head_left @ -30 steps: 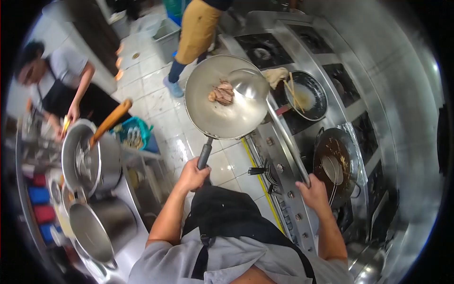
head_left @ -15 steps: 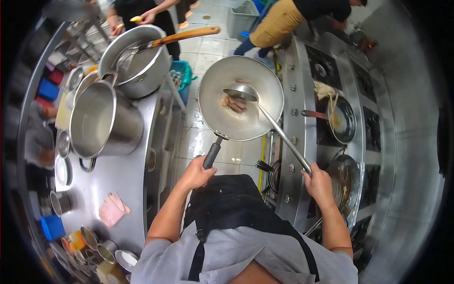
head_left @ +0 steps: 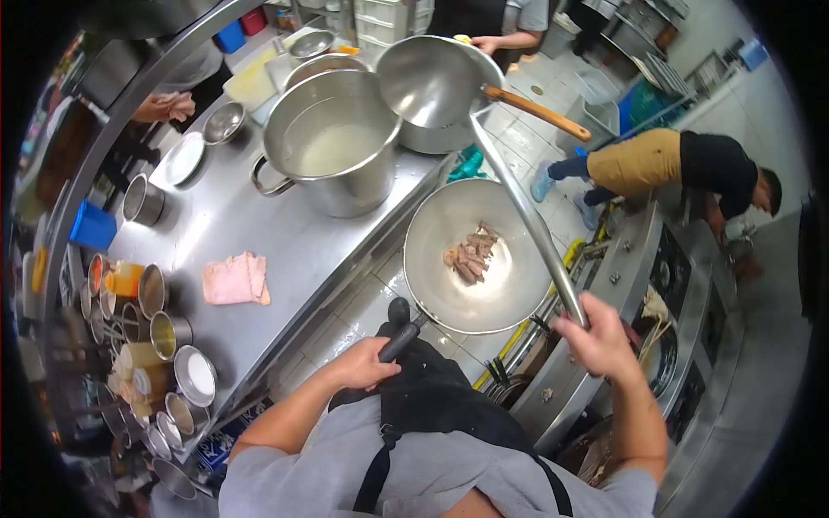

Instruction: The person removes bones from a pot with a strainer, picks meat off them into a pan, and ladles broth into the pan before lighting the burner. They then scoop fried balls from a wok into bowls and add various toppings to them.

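Left hand (head_left: 367, 369) grips wok (head_left: 479, 255) handle, wok held level over floor gap, meat (head_left: 469, 253) near centre. Right hand (head_left: 596, 338) clasps ladle (head_left: 429, 79) shaft; bowl hangs at 11 o'clock of wok, over stockpot (head_left: 332, 142) rim. Judgement: dip shallow, keep wok flat. Open room at 6 o'clock of pot; counter edge (head_left: 345, 281) just beside wok.

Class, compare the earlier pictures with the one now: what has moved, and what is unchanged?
The person has turned from the stove to the steel counter. The ladle, earlier resting in the wok by the meat, is lifted out and reaches toward the stockpot. Unchanged: left hand grips the wok handle, right hand the ladle shaft.
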### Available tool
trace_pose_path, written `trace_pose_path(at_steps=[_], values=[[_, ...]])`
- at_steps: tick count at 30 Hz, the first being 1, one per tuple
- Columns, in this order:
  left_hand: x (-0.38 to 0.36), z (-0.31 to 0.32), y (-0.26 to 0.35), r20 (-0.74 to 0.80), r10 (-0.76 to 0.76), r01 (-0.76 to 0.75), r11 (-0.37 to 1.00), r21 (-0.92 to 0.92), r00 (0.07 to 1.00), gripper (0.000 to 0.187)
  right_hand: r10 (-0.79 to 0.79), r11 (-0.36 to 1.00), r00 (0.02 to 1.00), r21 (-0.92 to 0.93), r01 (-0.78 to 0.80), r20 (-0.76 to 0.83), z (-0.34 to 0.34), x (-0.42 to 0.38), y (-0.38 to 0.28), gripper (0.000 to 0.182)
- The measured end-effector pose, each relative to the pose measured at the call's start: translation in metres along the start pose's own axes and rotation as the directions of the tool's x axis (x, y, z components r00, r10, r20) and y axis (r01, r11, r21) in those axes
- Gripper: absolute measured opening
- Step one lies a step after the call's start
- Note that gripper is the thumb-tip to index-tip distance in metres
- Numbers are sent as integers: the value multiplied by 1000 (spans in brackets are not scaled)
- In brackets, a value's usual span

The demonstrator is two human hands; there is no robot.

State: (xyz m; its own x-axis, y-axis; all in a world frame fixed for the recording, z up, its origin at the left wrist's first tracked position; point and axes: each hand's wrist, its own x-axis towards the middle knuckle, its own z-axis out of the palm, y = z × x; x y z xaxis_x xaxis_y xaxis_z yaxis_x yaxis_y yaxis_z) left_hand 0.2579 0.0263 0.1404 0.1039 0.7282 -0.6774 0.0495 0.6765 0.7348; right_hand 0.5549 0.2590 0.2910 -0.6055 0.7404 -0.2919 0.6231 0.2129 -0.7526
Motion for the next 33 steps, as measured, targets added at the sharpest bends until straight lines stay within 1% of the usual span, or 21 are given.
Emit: trace_pose_path(at_steps=[1,2,3,4,5,7,11,13,15,16,17,18,19,20,21,23,24,26,29,32,33], values=[[-5,-1,-8,-17,4,-5,1000,-18,1000,16,-82,991,996,-107,84,19,1,25,-13,17],[-9,-2,-14,-38,6,-8,998,-56,999,16,-94,988,995,-122,98,34,3,45,-35,18],[-12,-2,-18,-57,6,-11,995,-98,998,16,-159,965,984,-199,172,80,2,68,-48,19],[-17,-2,-19,-84,-15,7,995,-95,996,15,-170,937,979,-290,195,108,1,89,-64,21],[-19,-4,-22,-95,-9,-1,994,-111,995,15,-178,901,975,-376,217,135,1,107,-78,22],[-24,-5,-33,-150,-5,-19,987,-158,989,15,-273,796,939,-499,343,210,0,141,-92,25],[-37,-3,-46,-223,-76,20,970,-242,972,16,-12,804,944,-558,206,331,-9,167,-154,30],[-46,3,-51,-272,-65,5,977,-215,960,15,200,875,889,-483,27,412,-16,172,-187,30],[-51,14,-52,-329,-43,-21,982,-188,943,14,214,890,850,-456,34,482,-23,182,-201,26],[-54,22,-52,-394,27,-95,983,-154,919,13,198,885,847,-461,62,494,-26,190,-204,26],[-55,32,-50,-457,91,-162,979,-120,885,14,239,927,816,-374,-30,527,-29,198,-206,24],[-55,40,-47,-481,79,-167,976,-142,873,14,280,948,775,-290,-130,567,-33,206,-205,22],[-55,50,-43,-438,-49,-88,954,-288,898,13,272,947,760,-305,-102,590,-37,213,-205,22],[-54,62,-39,-380,-169,-10,904,-427,909,13,262,965,714,-196,-176,649,-41,219,-204,21],[-51,75,-37,-413,-187,-25,889,-457,891,13,241,964,664,-94,-250,708,-45,227,-204,21],[-43,107,-32,-462,-180,-84,865,-495,869,13,215,966,663,-55,-253,717,-49,237,-194,24],[-39,125,-30,-493,-208,-97,847,-523,845,13,197,966,646,-34,-256,737,-51,239,-189,24],[-28,154,-22,-512,-197,-200,760,-618,836,12,158,965,601,6,-261,784,-59,251,-175,23],[-18,186,8,-582,-257,-277,687,-671,772,15,120,951,560,67,-303,820,-69,259,-162,18],[-10,207,26,-662,-265,-379,649,-660,701,19,103,956,537,67,-287,837,-79,265,-153,20],[-10,212,30,-670,-266,-383,651,-656,693,19,94,958,534,71,-280,840,-79,266,-151,20]])
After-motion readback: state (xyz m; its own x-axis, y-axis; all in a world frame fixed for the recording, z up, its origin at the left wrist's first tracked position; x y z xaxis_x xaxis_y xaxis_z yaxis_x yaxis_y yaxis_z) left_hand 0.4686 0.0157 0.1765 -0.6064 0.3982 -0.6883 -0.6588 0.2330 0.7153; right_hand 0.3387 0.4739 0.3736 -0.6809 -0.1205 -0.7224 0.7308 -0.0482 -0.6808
